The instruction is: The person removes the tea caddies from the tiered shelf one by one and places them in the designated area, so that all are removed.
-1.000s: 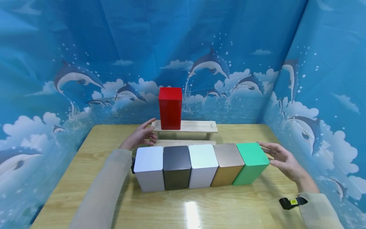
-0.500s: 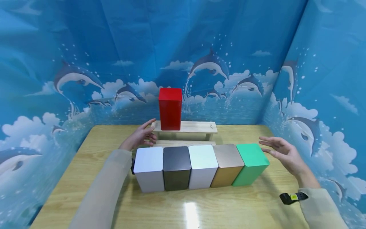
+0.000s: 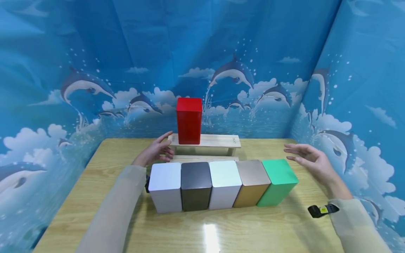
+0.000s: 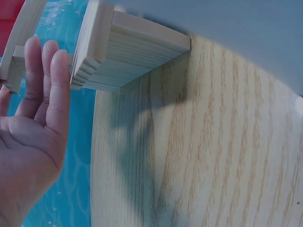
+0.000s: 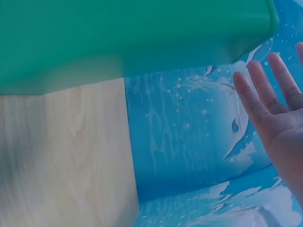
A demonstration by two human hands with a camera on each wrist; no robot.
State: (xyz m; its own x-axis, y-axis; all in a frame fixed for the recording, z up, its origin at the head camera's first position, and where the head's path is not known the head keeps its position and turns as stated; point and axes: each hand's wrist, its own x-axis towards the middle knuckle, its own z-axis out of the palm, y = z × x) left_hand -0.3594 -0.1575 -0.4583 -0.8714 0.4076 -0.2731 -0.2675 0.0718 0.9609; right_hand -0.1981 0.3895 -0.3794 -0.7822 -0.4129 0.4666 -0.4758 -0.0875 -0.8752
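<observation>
A row of tall boxes stands side by side on the table: a silver-white box (image 3: 165,176), a black box (image 3: 196,175), a whitish box (image 3: 224,174), a brown box (image 3: 253,173) and a green box (image 3: 280,172). Behind them a red box (image 3: 189,121) is upright on the upper step of a wooden stand (image 3: 219,140). My left hand (image 3: 155,150) is at the stand's left end, fingers extended and holding nothing; whether they touch the wood I cannot tell. Beyond the green box's right side, my right hand (image 3: 311,162) hovers apart from it, fingers loosely bent around nothing.
The stand's lower step (image 3: 204,158) lies partly hidden behind the row of boxes. Blue dolphin-printed cloth (image 3: 133,42) hangs behind the wooden table (image 3: 253,228) and along its sides.
My right hand has risen from beside the green box's top edge and moved a little farther back. The left hand and the boxes look the same.
</observation>
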